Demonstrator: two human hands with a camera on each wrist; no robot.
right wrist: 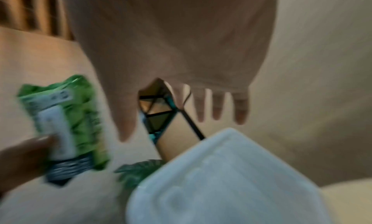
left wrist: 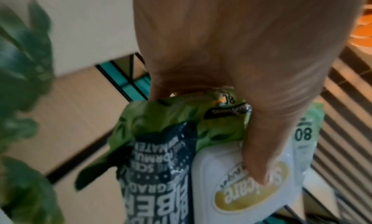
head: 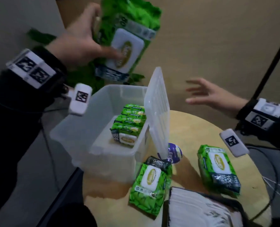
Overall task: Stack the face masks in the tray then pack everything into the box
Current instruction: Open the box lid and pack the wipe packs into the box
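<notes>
Blurred room; left hand (head: pixel 80 41) grips wipes pack (head: pixel 127 51), right hand (head: pixel 208 95) splayed, tray (head: pixel 167 208) cut off.

Clear plastic box (head: pixel 80 133) sits frame centre-left on the round wooden surface (head: pixel 193 128), green wipe packs (head: pixel 127 123) inside; two more packs (head: pixel 150 185) lie lower right.

Green leaf-print wipes packs (head: pixel 150 184), clear box (head: pixel 80 128)

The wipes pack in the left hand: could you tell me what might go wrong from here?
The left hand holds the wipes pack above the box, so it could slip. The lid stands upright on the box's right side; a knock might topple it. The right hand is open beside it.
</notes>
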